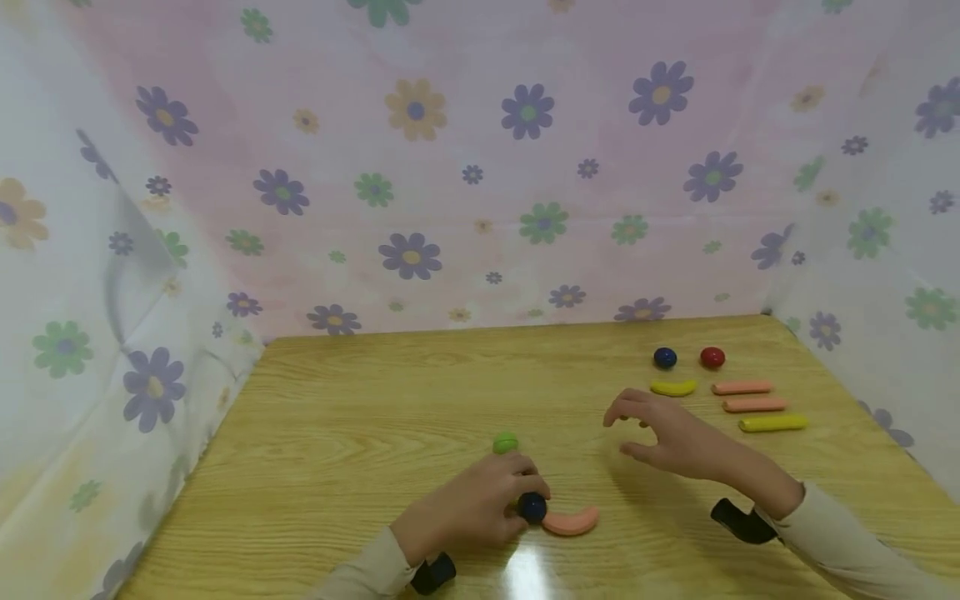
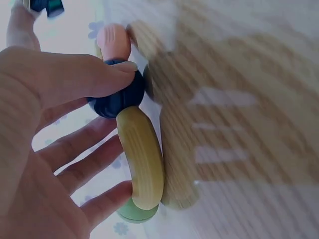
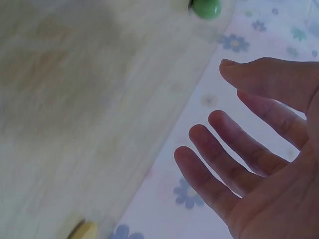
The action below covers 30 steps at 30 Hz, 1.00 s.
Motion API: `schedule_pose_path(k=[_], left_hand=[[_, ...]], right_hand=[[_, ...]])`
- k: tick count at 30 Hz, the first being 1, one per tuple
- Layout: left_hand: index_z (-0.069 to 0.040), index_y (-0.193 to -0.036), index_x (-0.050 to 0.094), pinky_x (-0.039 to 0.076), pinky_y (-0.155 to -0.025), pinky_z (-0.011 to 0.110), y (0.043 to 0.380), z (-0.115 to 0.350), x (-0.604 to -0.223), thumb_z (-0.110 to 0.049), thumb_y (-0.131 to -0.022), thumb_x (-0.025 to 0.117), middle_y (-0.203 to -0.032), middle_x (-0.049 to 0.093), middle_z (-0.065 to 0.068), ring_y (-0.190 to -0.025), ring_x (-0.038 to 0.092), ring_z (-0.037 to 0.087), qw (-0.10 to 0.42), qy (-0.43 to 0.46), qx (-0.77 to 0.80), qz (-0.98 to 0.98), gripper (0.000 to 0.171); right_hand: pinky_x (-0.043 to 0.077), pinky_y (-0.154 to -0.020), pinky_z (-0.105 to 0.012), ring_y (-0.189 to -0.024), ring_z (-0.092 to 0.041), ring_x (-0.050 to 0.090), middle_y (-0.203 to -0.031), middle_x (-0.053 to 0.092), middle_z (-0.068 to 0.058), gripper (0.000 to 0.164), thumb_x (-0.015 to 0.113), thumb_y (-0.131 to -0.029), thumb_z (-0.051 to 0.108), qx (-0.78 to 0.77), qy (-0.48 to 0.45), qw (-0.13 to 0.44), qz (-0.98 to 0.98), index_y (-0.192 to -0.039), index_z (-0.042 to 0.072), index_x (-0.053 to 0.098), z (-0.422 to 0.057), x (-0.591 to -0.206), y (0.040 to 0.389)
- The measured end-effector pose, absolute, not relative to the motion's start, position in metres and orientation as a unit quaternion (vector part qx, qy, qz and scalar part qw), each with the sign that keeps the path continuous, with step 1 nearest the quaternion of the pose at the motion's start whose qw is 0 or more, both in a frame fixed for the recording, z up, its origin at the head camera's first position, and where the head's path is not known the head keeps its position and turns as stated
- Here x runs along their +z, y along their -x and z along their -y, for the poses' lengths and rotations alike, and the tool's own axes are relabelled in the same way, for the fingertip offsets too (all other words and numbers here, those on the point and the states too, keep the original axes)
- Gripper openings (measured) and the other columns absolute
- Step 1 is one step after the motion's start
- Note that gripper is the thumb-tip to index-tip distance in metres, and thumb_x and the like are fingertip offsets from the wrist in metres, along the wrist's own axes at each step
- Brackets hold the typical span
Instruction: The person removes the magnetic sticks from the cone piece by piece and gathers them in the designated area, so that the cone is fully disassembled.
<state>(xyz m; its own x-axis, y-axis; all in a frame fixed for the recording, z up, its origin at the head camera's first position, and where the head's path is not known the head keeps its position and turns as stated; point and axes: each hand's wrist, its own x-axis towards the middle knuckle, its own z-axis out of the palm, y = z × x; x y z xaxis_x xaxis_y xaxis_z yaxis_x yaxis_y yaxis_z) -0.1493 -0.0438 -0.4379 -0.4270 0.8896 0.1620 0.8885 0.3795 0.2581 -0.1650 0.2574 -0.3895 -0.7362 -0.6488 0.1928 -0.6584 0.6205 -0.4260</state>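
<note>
My left hand [image 1: 480, 504] pinches a dark blue ball [image 1: 532, 507] at the tabletop, thumb on one side and fingers on the other. One end of a curved pink piece [image 1: 572, 522] meets the ball on its right. In the left wrist view, a curved yellow piece [image 2: 142, 159] touches the ball's other side, and a green ball [image 2: 138, 211] shows by its far end. The head view hides that yellow piece behind the hand. Over the table to the right, my right hand [image 1: 667, 433] holds nothing, its fingers spread and slightly bent.
At the table's back right lie another dark blue ball [image 1: 665, 358], a red ball [image 1: 712, 357] and a small curved yellow piece [image 1: 673, 388]. Two straight pink sticks [image 1: 755, 405] and a yellow stick [image 1: 774, 424] lie nearer. Flowered cloth [image 1: 465, 250] hangs around the wooden table [image 1: 360, 400].
</note>
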Motion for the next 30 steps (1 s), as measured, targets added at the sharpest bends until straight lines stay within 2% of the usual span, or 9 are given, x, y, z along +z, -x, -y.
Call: schedule_pose_path(k=[6,11,15,20,25,30], left_hand=[[-0.020,-0.111,0.068,0.044,-0.079,0.012,0.151,0.047,-0.435,-0.019,-0.083,0.074,-0.106,0.060,-0.004,-0.091,0.057,0.005,-0.025,-0.542,0.145,-0.827,0.029],[-0.020,-0.113,0.067,0.043,-0.078,0.012,0.150,0.047,-0.436,-0.024,-0.084,0.074,-0.106,0.061,-0.004,-0.089,0.057,0.004,-0.023,-0.530,0.151,-0.834,0.030],[-0.020,-0.115,0.066,0.043,-0.077,0.012,0.148,0.045,-0.438,-0.028,-0.085,0.073,-0.107,0.061,-0.006,-0.089,0.057,0.002,-0.006,-0.514,0.167,-0.841,0.032],[-0.020,-0.117,0.066,0.042,-0.072,0.010,0.148,0.044,-0.439,-0.027,-0.084,0.073,-0.105,0.059,-0.008,-0.087,0.055,-0.001,0.021,-0.494,0.191,-0.848,0.034],[-0.020,-0.116,0.066,0.041,-0.070,0.009,0.147,0.042,-0.441,-0.028,-0.084,0.073,-0.103,0.057,-0.009,-0.083,0.052,-0.004,0.039,-0.483,0.212,-0.848,0.034],[-0.020,-0.116,0.065,0.041,-0.070,0.009,0.146,0.041,-0.442,-0.029,-0.083,0.074,-0.103,0.057,-0.010,-0.084,0.053,-0.004,0.039,-0.480,0.215,-0.850,0.035]], right_hand=[[0.050,-0.070,-0.033,-0.090,-0.017,0.058,-0.106,0.054,0.008,0.030,0.072,-0.082,0.005,0.274,-0.399,-0.036,0.874,-0.105,0.020,0.060,-0.232,-0.397,0.141],[0.051,-0.071,-0.031,-0.090,-0.013,0.057,-0.104,0.054,0.009,0.026,0.070,-0.084,0.005,0.291,-0.423,-0.040,0.857,-0.103,0.020,0.061,-0.214,-0.405,0.124],[0.050,-0.070,-0.026,-0.088,-0.009,0.055,-0.102,0.053,0.010,0.029,0.070,-0.081,0.000,0.289,-0.431,-0.041,0.854,-0.101,0.020,0.063,-0.206,-0.414,0.118],[0.049,-0.068,-0.023,-0.086,-0.006,0.054,-0.098,0.054,0.009,0.031,0.072,-0.077,-0.003,0.280,-0.437,-0.009,0.855,-0.095,0.020,0.064,-0.200,-0.427,0.120],[0.045,-0.062,-0.020,-0.076,-0.003,0.048,-0.087,0.053,0.012,0.021,0.072,-0.082,0.004,0.259,-0.416,0.014,0.872,-0.087,0.022,0.063,-0.198,-0.436,0.120],[0.043,-0.061,-0.021,-0.075,-0.002,0.045,-0.084,0.052,0.014,0.019,0.073,-0.083,0.010,0.247,-0.405,0.038,0.880,-0.082,0.024,0.062,-0.196,-0.442,0.120]])
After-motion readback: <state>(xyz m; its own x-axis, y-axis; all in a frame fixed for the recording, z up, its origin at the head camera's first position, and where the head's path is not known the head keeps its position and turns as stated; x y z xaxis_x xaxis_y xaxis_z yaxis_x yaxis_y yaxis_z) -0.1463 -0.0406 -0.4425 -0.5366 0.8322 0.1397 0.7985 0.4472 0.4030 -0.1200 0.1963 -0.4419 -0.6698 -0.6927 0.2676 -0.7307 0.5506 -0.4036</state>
